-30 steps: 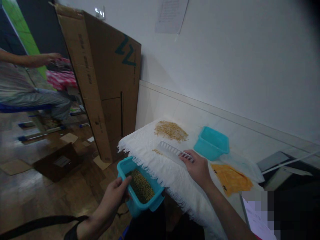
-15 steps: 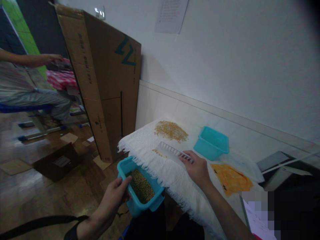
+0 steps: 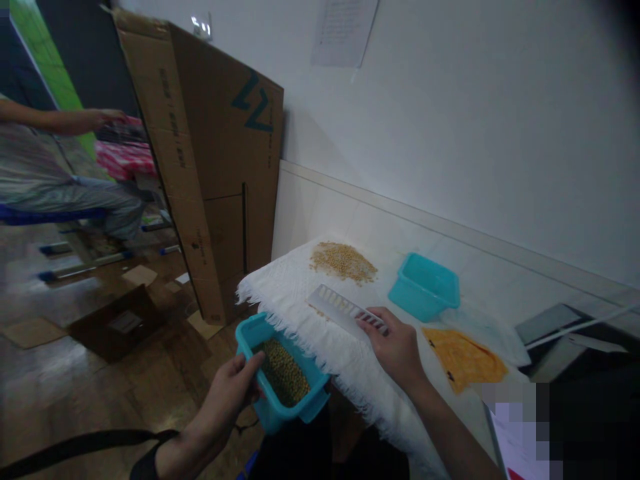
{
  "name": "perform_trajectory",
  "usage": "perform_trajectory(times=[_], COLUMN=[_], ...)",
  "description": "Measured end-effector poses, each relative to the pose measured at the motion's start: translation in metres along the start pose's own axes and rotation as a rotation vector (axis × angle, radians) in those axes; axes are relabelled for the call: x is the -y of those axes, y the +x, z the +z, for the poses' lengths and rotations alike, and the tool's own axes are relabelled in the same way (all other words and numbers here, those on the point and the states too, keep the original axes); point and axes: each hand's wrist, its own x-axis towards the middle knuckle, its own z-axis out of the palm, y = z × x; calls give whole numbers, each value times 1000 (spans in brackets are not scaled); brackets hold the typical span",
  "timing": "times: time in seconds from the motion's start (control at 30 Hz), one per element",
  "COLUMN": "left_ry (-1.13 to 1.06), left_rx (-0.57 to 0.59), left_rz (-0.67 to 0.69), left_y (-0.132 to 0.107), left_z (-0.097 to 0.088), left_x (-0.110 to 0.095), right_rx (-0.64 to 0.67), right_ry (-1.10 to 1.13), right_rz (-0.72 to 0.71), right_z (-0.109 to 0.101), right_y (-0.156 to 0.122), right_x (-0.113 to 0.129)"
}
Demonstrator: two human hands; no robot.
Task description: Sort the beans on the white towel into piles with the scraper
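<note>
My left hand point(image 3: 231, 390) grips the near rim of a teal plastic tub point(image 3: 280, 375) half full of greenish-tan beans, held just below the table's front edge. My right hand point(image 3: 395, 348) is closed on one end of a white slotted scraper point(image 3: 340, 308) that lies on edge on the white fringed towel point(image 3: 310, 333). A few loose beans sit under the scraper's far end. A pile of tan beans point(image 3: 343, 261) lies farther back on the towel.
An empty teal tub point(image 3: 425, 287) stands at the back right, with an orange cloth point(image 3: 463, 360) near it. A tall cardboard box point(image 3: 215, 160) leans against the wall on the left. Another person point(image 3: 60, 167) sits at far left.
My right hand has drawn the scraper a little toward the table's front edge, over the few loose beans. The left hand and its tub have stayed put.
</note>
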Motion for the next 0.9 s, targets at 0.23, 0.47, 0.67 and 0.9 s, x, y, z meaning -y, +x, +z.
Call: perform_trajectory(times=[0.23,0.47,0.67,0.9], left_ry=[3,-16,-10,-6], left_rx=[-7,2,2,9], left_rz=[-5,24,14,7], left_y=[-2,-5,-4,-3], left_z=[0,1,1,1], left_x=[-1,-5,-5,-4], right_rx=[9,-18,-8,19], right_ry=[-15,-94,-86,-44], right_rz=[-24,-85,-88,-87], right_z=[0,2,4,2], right_y=[-5,-4,-5,-7], right_x=[3,11,13,13])
